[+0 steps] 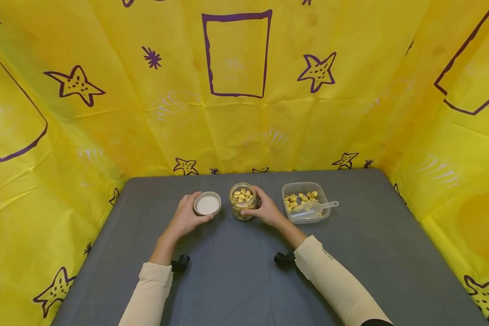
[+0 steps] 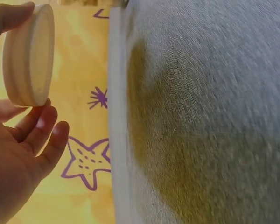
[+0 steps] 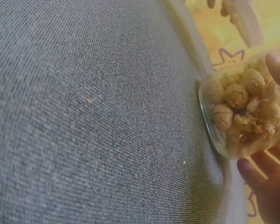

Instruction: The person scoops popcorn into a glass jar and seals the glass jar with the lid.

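My left hand (image 1: 186,214) holds a round jar lid (image 1: 207,204) by its edge, thumb on one side and fingers on the other, its white inner face showing. In the left wrist view the lid (image 2: 29,56) is raised above the table. A clear jar (image 1: 241,213) full of caramel popcorn (image 3: 246,100) stands upright just right of the lid, its mouth uncovered. My right hand (image 1: 265,209) grips the jar from its right side, with the thumb at the front and the fingers behind.
Right of the jar sits a clear plastic tub (image 1: 285,190) with some popcorn and a translucent scoop (image 1: 311,209) lying in it, handle over the right rim. Small crumbs (image 3: 89,100) dot the grey tabletop (image 1: 236,280). A yellow patterned cloth (image 1: 236,136) stands behind and at both sides.
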{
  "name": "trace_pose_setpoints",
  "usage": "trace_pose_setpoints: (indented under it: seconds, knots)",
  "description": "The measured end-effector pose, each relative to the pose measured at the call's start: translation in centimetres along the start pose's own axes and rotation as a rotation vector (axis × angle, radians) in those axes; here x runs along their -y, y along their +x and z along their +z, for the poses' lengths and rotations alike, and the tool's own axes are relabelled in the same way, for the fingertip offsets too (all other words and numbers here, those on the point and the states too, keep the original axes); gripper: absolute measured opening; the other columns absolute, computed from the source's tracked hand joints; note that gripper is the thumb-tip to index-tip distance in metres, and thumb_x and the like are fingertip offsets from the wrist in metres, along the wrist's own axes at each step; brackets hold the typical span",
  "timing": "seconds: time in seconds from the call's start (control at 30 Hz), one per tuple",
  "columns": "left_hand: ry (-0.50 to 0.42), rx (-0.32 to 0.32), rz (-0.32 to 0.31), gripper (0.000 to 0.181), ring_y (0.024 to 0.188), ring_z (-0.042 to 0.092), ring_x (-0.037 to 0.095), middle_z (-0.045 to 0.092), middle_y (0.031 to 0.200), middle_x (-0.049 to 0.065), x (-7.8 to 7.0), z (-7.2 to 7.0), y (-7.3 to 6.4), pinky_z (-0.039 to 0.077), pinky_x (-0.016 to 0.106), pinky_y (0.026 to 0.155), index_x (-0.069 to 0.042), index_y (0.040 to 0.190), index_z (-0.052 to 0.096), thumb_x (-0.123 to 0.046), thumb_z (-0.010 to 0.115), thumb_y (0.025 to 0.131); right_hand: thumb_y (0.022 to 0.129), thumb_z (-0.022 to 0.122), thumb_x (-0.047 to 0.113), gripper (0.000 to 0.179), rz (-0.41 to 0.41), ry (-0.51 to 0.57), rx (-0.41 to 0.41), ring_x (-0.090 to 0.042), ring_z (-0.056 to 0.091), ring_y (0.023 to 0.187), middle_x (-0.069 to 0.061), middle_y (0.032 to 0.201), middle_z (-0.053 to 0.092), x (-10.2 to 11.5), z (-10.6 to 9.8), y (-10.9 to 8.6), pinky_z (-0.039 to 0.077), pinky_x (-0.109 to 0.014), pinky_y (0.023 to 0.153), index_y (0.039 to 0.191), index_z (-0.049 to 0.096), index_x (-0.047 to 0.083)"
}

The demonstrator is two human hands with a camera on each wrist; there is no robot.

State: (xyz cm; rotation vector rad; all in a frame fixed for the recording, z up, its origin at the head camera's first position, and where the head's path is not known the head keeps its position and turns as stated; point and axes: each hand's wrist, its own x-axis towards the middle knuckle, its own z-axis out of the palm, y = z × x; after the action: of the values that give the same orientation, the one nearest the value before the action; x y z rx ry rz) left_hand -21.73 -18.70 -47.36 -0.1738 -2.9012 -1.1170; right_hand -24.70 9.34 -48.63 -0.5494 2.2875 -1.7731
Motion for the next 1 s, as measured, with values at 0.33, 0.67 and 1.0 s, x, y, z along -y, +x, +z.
trace_pose_setpoints:
  seconds: [0.33, 0.67, 1.0]
  knots:
    - [-0.015, -0.019, 0.024, 0.088, 0.119, 0.041, 0.034, 0.044, 0.132, 0.02, -0.9, 0.3, 0.5, 0.04, 0.056, 0.096, -0.008, 0.143, 0.043, -0.034, 0.085, 0.07, 0.076, 0.084, 0.014, 0.086, 0.011, 0.008, -0.033, -0.039, 0.057, 0.123, -0.014, 0.141, 0.05, -2.3, 0.3, 0.9, 0.052, -0.045, 0.093, 0.148, 0.037, 0.016]
    - [-0.017, 0.002, 0.039, 0.089, 0.122, 0.039, 0.033, 0.044, 0.133, 0.019, -2.4, 0.4, 1.1, 0.04, 0.057, 0.098, -0.008, 0.144, 0.043, -0.034, 0.086, 0.07, 0.074, 0.086, 0.015, 0.088, 0.022, -0.033, -0.059, -0.036, 0.06, 0.119, -0.012, 0.141, 0.051, -2.2, 0.2, 0.7, 0.053, -0.044, 0.092, 0.148, 0.038, 0.017]
    - [0.028, 0.02, 0.086, 0.089, 0.119, 0.037, 0.034, 0.043, 0.131, 0.02, -2.8, -0.2, 1.7, 0.041, 0.058, 0.094, -0.008, 0.144, 0.042, -0.03, 0.086, 0.071, 0.075, 0.085, 0.014, 0.085, 0.008, -0.021, -0.063, -0.035, 0.062, 0.117, -0.012, 0.14, 0.052, -2.5, 0.2, 0.8, 0.054, -0.041, 0.09, 0.146, 0.039, 0.019]
